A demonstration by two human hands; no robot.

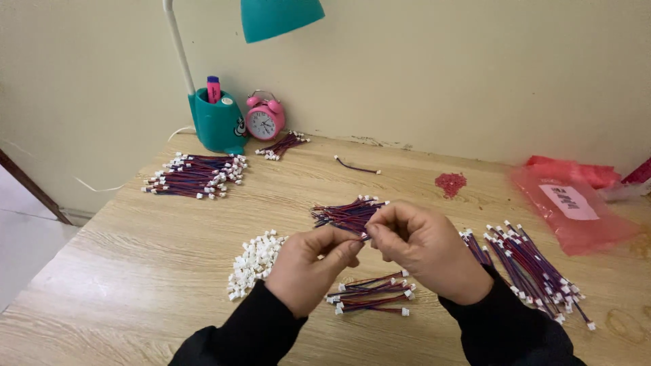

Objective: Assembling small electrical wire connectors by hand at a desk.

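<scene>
The left hand [313,266] and the right hand [419,252] are meeting just above the desk [135,264], both pinching the near end of a bundle of short red-and-blue wires [347,213] whose far ends, tipped with small white connectors, are fanning out toward the wall. Both hands are closing fingertip to fingertip on the wire ends, thumb against forefinger, with the other fingers curled in. The wires are looking light, thin and limp, so they are likely bending and slipping apart unless they are pinched close to the tips; the plastic connectors are seeming the firmer place to grip, though small enough to be fiddly. A heap of loose white connectors [254,261] is lying just beside the left hand, and a small finished-looking bunch of wires [371,295] is resting on the desk under and between the wrists. More wire piles are lying well apart: one at the far left [196,175], one by the pink alarm clock [264,118], one to the right [536,268]. A teal lamp base [217,122] with a pink marker, a little mound of red bits [450,183] and a red plastic bag [576,207] are sitting farther back. The fingers are hiding exactly what is being held between them, so whether a connector is there is impossible to make out; the lamp head and the bag's right side are being cut off by the frame.
</scene>
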